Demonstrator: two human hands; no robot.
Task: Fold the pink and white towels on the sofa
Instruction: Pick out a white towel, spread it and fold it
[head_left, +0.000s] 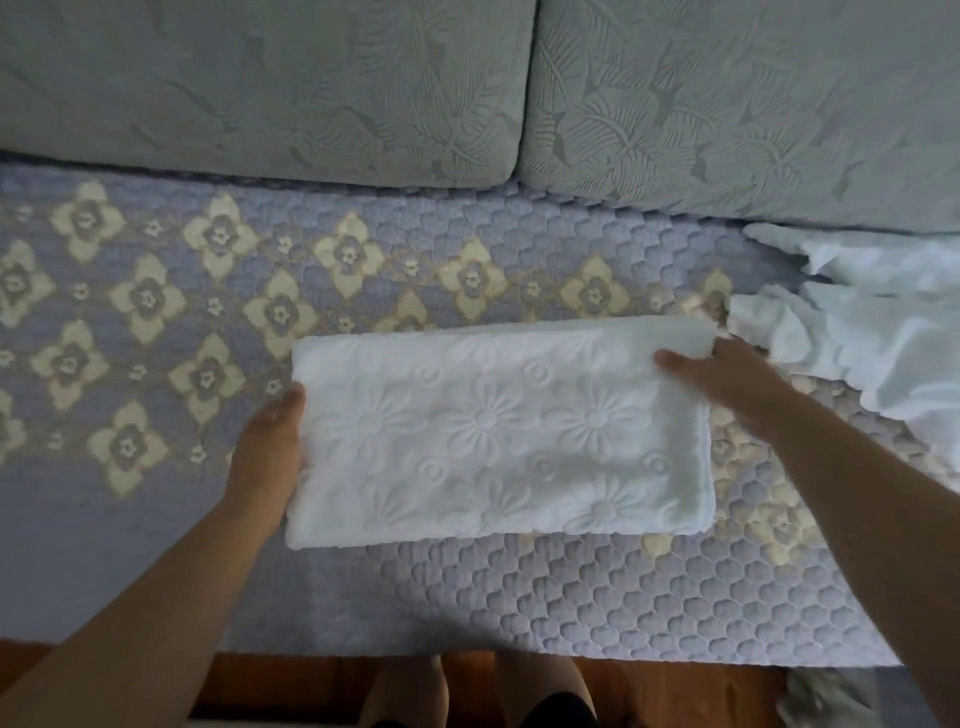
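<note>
I saw the sofa seat (156, 519) covered in a lavender quilted cover with cream flower motifs across its back half. A folded white towel (498, 441) with embossed flowers lay flat on it near the front edge. A crumpled white towel (883, 338) sat at the far right, just beside the folded one. Two grey-green back cushions (260, 88) rested along the seat's rear.

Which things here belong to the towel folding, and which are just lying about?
Part of the job:
- folded white towel with embossed flowers, gripped by left hand and right hand
- crumpled white towels at the right

Lying about:
- lilac quilted sofa cover
- grey-green back cushions
- pale cloth on the floor
</note>
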